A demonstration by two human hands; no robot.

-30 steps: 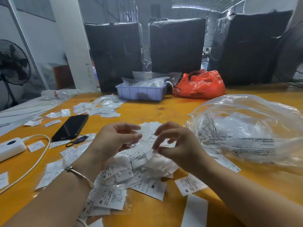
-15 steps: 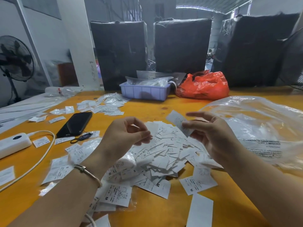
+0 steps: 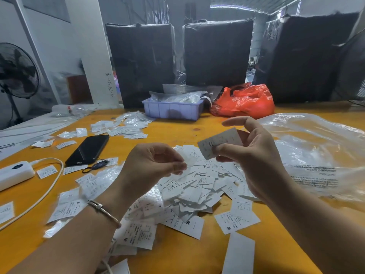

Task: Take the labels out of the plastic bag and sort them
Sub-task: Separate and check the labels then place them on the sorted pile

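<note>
Head view shows the right hand pinching one label lifted, likely to read its size, the left hand curled loosely over the label pile, plastic bag at three o'clock.

White labels with black print lie beneath both hands on an orange-yellow table. Beyond the hands: lavender tray, red bag, black phone.
</note>
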